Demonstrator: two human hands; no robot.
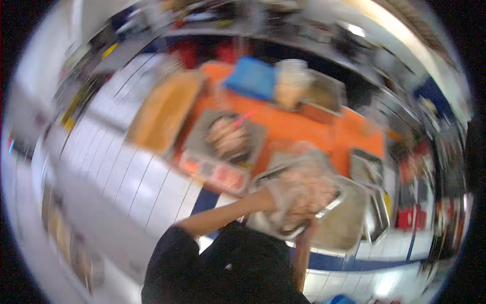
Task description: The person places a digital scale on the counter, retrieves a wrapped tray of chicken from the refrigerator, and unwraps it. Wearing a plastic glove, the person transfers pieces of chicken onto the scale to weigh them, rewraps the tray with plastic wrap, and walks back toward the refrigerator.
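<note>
Motion blur smears most of the view. In front of my body is a metal tray (334, 205) heaped with pale pink pieces (309, 195) that look like raw meat. My left hand (288, 195), apparently in a clear plastic glove, reaches over the tray's left side among the pieces; its fingers are smeared. My right hand (307, 223) is at the tray's near right edge, its fingers hidden or blurred. Just left of the tray stands a grey scale (195, 144) with a front panel, bearing a round container of pale pieces (228, 137) with a pink stick-like thing.
An orange tabletop (298, 129) bears a long tray of orange-brown crumbs (164, 114), a blue packet (250, 78), a clear tub (292, 83) and a metal pan (326, 93). More metal trays (341, 223) lie at the right. White tiles (121, 172) show beside the table.
</note>
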